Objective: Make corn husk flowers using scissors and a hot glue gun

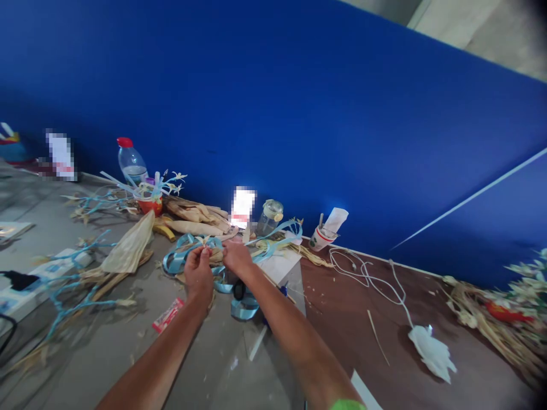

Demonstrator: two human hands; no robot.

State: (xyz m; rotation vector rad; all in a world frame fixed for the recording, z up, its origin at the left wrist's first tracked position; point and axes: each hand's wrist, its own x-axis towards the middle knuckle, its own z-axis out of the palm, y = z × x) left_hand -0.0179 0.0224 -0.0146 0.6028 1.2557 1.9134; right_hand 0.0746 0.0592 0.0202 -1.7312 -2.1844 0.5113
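There are two hands, one left hand (200,273) and one right hand (237,259); one held pale flower (204,241); one red-capped bottle (131,161); one lidded jar (270,217); one red cup (150,206), one white cup (319,240); two blurred bright panels (243,206); one power strip (47,283); one red packet (168,315); one crumpled white tissue (432,352).

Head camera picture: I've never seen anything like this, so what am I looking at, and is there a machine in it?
No machine is working here: these are a person's bare hands, seen by a camera worn on that person's head, looking forward and down. The left hand appears to pinch a small pale flower. The right hand is close beside it; what its fingers hold is hidden. Around them on the table lie blue ribbon and dry husks. Farther back stand a red-capped bottle and a clear jar, before a blue partition.
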